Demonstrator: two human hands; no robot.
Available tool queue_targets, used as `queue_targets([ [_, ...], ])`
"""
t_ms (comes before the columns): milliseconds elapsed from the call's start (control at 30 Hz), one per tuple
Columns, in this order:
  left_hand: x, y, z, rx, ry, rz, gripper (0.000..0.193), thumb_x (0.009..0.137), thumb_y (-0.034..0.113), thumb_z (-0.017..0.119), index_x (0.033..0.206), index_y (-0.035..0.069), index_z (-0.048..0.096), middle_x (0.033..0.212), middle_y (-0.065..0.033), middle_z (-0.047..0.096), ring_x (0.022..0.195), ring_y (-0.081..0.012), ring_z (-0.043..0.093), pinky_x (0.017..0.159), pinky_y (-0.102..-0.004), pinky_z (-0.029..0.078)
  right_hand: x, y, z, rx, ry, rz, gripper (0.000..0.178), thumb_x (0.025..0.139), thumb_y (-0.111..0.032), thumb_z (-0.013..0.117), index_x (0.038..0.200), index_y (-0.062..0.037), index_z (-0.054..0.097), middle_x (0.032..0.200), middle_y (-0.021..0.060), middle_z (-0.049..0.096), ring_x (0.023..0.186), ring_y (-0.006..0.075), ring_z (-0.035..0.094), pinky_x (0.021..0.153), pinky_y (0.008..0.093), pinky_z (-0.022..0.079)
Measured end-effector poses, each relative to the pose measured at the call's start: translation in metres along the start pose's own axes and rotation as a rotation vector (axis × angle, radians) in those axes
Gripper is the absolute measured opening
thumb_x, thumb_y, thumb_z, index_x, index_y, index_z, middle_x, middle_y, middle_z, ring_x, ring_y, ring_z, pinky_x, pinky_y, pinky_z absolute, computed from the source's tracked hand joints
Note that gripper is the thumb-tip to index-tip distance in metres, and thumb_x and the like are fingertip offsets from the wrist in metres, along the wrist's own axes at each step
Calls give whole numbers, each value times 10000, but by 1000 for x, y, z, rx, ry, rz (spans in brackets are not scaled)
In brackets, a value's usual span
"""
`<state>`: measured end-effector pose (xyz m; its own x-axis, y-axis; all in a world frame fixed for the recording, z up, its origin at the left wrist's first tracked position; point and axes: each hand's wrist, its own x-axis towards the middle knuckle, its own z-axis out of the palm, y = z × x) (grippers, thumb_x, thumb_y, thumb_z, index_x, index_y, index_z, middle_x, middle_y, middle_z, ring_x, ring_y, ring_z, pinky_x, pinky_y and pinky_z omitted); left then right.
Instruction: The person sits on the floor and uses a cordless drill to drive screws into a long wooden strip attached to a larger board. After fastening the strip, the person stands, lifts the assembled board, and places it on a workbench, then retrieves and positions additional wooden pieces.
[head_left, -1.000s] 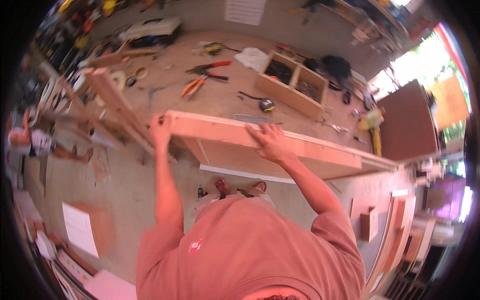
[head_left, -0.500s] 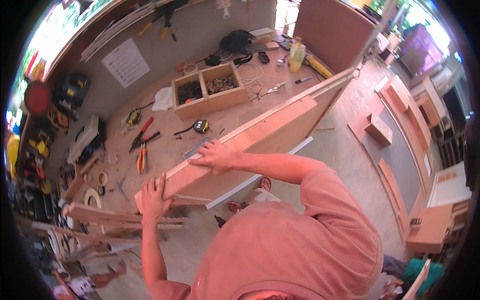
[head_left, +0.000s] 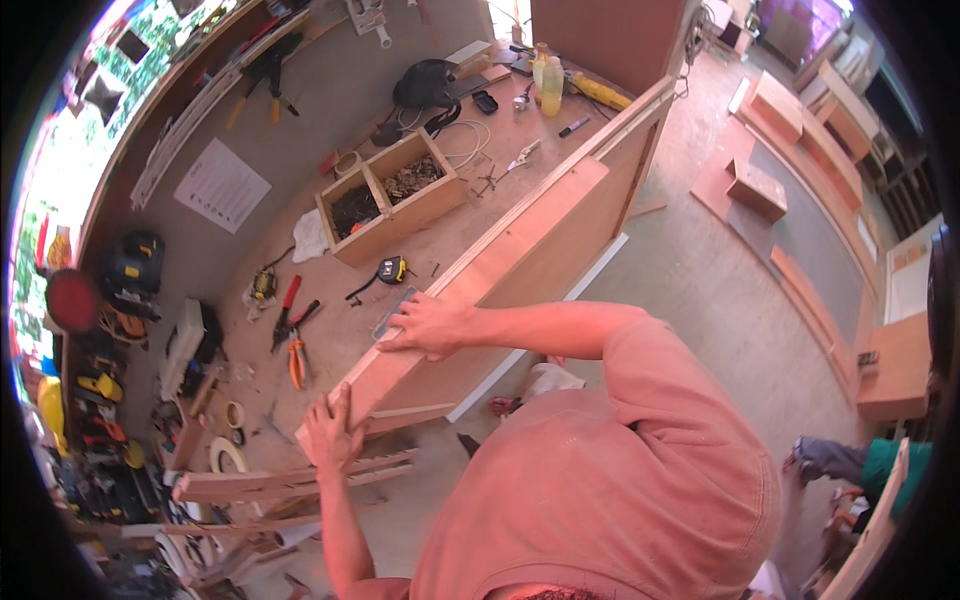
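A long wooden panel (head_left: 500,250) with a thick pale rail along its top runs diagonally across the workbench's near side. My left hand (head_left: 333,435) is closed around its near left end, thumb on one face and fingers over the other. Farther along the same rail, my right hand (head_left: 432,325) curls over the top edge, fingers bent and forearm crossing the panel's face. At its fingertips, partly covered by them, is a flat grey rectangular piece (head_left: 391,314); I cannot tell what it is.
On the workbench (head_left: 330,290) are a two-part wooden box (head_left: 405,218) of small hardware, a tape measure (head_left: 392,270), orange-handled pliers (head_left: 297,362) and red-handled cutters (head_left: 288,305). Wooden strips (head_left: 270,482) lie at lower left. Boards (head_left: 800,250) rest on the right. A person's green garment (head_left: 897,478) shows.
The whole view has shifted and turned slightly, so the bench things sit farther left. Both hands keep about the same places on the panel.
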<state>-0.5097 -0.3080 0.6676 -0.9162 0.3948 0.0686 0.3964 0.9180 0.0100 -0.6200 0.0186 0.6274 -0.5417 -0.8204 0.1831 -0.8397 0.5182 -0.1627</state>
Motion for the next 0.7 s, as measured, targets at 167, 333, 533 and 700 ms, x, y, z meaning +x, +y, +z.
queue_targets([
  [167,-1,6,6,-48,6,-10,880,735,299,868,1527,187,502,1370,-226,485,1219,-428,476,1067,-510,399,-3,0,-1,-4,-40,12,810,754,-262,760,1516,-348,498,1230,104,573,1125,302,569,915,463,431],
  [333,0,7,7,-78,8,-21,883,723,294,880,1518,184,510,1362,-221,481,1236,-423,462,1077,-509,386,-4,2,-1,9,-51,26,809,753,-277,762,1515,-349,498,1250,105,576,1136,302,573,924,464,434],
  [533,-3,3,8,-88,6,-25,884,711,288,886,1509,184,522,1357,-207,492,1232,-413,468,1077,-495,391,-1,4,-1,27,-78,12,792,783,-291,755,1524,-352,483,1283,122,570,1185,313,564,919,480,447],
  [700,-1,4,10,-89,30,-17,880,707,286,888,1504,186,528,1344,-197,502,1203,-402,486,1062,-493,401,-4,4,-4,14,-71,7,824,756,-291,783,1522,-354,486,1294,125,569,1192,315,562,927,487,445],
])
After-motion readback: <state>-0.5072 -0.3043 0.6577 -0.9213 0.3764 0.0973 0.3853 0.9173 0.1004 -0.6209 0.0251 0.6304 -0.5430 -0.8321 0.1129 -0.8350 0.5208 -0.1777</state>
